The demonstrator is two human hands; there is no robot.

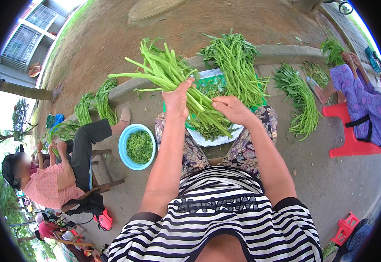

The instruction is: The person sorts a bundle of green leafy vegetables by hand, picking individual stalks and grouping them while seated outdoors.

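Observation:
A thick bunch of long-stemmed leafy greens (167, 70), like water spinach, is in my left hand (178, 98), whose fingers close around the stems. My right hand (232, 108) grips stems of the same bunch lower down, thumb on top; its fingertips are partly hidden. The bunch slants across my lap from upper left to lower right. Beneath it, a green and white plastic sheet (205, 141) bears loose leaves and trimmings (211, 131). Another large heap of the greens (238, 70) rests on the sheet's far right part.
A light blue basin (121, 147) with cut greens (139, 147) stands left. More greens (298, 101) lie right, and others (103, 100) by the kerb (275, 54). Seated people (49, 186) (360, 95) flank me, the right one on a red plastic stool (339, 131).

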